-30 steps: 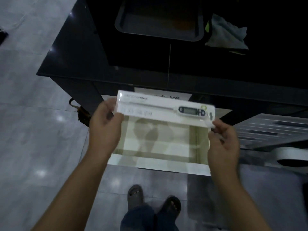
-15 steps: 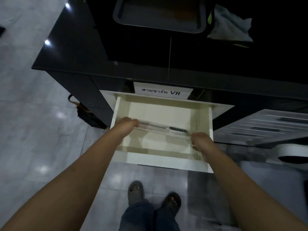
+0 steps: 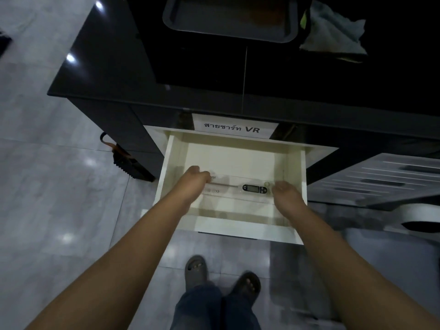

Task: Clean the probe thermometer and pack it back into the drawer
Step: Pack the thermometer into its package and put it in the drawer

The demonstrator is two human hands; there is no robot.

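The probe thermometer (image 3: pixel 254 188), with a black display head and a thin metal probe, lies in its clear package (image 3: pixel 228 190) flat on the bottom of the open white drawer (image 3: pixel 247 231). My left hand (image 3: pixel 194 181) is curled over the package's left end. At its right end, my right hand (image 3: pixel 287 195) grips the edge. Both forearms reach down into the drawer.
A paper label (image 3: pixel 234 127) is stuck to the black cabinet (image 3: pixel 107 75) above the drawer. On the cabinet top sit a dark tray (image 3: pixel 229 17) and a grey cloth (image 3: pixel 333 32). A grey slatted unit (image 3: pixel 381 177) stands to the right. My sandalled feet (image 3: pixel 221 277) are on the tiled floor below.
Both hands lowered the packaged thermometer from above the drawer down inside it. It went from tilted on edge to flat on the drawer bottom.
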